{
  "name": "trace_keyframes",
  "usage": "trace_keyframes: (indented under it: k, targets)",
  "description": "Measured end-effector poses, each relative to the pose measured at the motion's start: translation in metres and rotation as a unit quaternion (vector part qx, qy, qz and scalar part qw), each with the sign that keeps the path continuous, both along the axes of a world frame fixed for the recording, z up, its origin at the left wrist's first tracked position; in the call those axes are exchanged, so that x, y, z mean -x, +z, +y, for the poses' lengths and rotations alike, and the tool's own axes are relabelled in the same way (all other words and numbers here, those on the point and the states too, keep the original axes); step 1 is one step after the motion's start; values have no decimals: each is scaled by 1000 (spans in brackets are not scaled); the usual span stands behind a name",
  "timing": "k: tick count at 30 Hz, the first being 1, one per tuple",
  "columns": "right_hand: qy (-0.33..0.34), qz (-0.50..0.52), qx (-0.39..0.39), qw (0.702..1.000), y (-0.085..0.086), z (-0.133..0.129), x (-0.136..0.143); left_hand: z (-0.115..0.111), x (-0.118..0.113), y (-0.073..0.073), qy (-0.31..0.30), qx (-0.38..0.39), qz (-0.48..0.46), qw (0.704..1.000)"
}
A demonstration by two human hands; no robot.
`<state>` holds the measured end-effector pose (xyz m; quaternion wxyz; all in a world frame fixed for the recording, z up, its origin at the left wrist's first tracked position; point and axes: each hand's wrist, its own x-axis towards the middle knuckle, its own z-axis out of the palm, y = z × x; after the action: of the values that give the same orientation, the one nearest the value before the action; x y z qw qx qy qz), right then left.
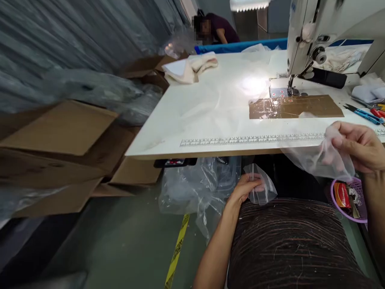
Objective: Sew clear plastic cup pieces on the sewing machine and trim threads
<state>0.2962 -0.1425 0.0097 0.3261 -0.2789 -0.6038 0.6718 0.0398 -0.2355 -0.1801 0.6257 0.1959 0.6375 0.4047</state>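
Note:
My right hand [357, 144] pinches a sheer white piece of fabric [321, 160], which drapes over the front edge of the sewing table [186, 120]. Lower down, below the table edge, my left hand [245, 188] is closed on a small sheer fabric piece [264, 188] above my lap. Whether the two sheer pieces join cannot be seen. Beyond my right hand stands a sewing machine [303, 48], its needle and presser foot over a metal plate. Brown tape [294, 107] covers the table in front of the needle.
Blue thread snips [365, 115] lie at the table's right. A cream cloth [192, 68] rests at the far left corner. Open cardboard boxes [57, 128] and clear plastic bags [192, 184] sit left and below. A purple basket [349, 216] is low right. Another person [222, 28] bends beyond the table.

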Motion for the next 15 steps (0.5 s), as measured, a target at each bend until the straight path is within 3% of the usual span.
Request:
trace_keyframes:
  k: [4, 7, 11, 15]
  targets:
    - [173, -92, 60, 979, -26, -13, 15, -2, 9, -8, 1, 8, -23, 1000]
    - [226, -127, 73, 963, -50, -15, 38, -2, 11, -11, 0, -2, -36, 999]
    - [210, -149, 80, 963, -78, -11, 48, -5, 14, -10, -2, -21, -48, 999]
    - [108, -171, 115, 973, -101, -3, 28, -8, 16, -5, -4, -27, -64, 998]
